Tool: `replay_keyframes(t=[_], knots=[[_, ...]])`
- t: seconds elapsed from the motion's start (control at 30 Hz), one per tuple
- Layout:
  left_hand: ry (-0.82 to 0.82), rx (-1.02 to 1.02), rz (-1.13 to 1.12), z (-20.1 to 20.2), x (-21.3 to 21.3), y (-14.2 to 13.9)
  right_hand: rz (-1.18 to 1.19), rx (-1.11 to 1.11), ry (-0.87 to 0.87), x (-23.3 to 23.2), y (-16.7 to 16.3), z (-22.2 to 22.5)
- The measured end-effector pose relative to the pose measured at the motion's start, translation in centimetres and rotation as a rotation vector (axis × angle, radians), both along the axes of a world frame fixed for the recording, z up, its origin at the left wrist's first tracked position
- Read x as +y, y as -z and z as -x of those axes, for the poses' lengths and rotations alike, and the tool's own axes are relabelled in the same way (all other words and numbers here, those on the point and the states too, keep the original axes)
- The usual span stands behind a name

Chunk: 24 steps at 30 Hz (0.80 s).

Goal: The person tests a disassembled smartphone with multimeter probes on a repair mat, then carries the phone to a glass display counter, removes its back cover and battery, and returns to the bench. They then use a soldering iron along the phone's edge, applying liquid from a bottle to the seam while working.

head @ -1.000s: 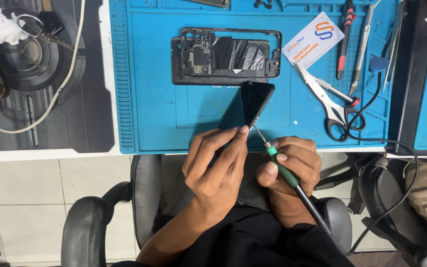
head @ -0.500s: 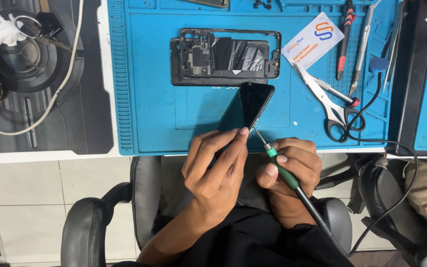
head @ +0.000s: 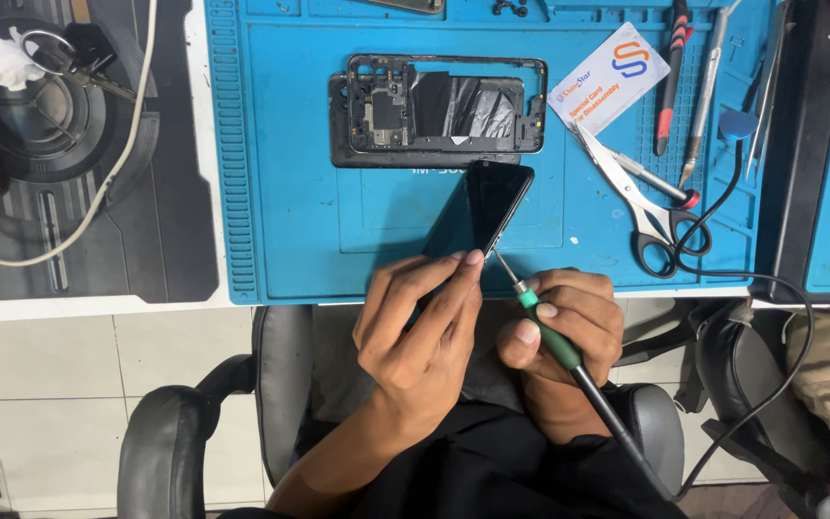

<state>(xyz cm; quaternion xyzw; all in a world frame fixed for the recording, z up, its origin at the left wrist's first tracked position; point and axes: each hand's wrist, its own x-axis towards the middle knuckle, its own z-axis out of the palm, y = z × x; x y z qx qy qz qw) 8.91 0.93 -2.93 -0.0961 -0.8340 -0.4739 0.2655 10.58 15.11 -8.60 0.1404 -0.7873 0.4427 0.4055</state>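
My left hand (head: 422, 322) grips a black phone screen panel (head: 481, 208), tilted on edge over the front of the blue work mat (head: 280, 192). My right hand (head: 566, 332) holds a green-handled tool (head: 548, 327) with a thin metal tip and a black cable running back past my body. The tip touches the panel's lower right edge, close to my left fingertips. Further back on the mat lies an opened black phone frame (head: 439, 108) with its circuit board and dark foil showing.
Scissors (head: 641, 207), a white card (head: 607, 77), and red-handled and metal tools (head: 672, 77) lie at the mat's right. A black cable (head: 770, 279) loops off the table edge. Keys (head: 74, 58) and a white cord (head: 108, 183) rest on the dark mat at left. Black chair arms sit below.
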Motion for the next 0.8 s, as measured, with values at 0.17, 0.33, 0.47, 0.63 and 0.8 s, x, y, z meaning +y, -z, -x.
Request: replay_keyframes(t=[0.17, 0.33, 0.47, 0.63, 0.8], knots=[[0.004, 0.002, -0.006, 0.04, -0.02, 0.02, -0.008, -0.022, -0.006, -0.02, -0.01, -0.08], [0.000, -0.002, -0.001, -0.06, -0.06, -0.01, -0.007, -0.014, -0.013, -0.02, -0.02, -0.02], [-0.007, 0.004, -0.004, -0.07, 0.03, 0.16, -0.010, -0.018, -0.032, 0.07, -0.07, -0.03], [-0.010, 0.003, -0.011, -0.13, 0.09, 0.27, -0.031, -0.012, -0.034, 0.24, -0.03, -0.01], [-0.009, -0.003, -0.008, -0.04, 0.26, 0.32, -0.020, 0.023, -0.017, 0.32, 0.23, 0.21]])
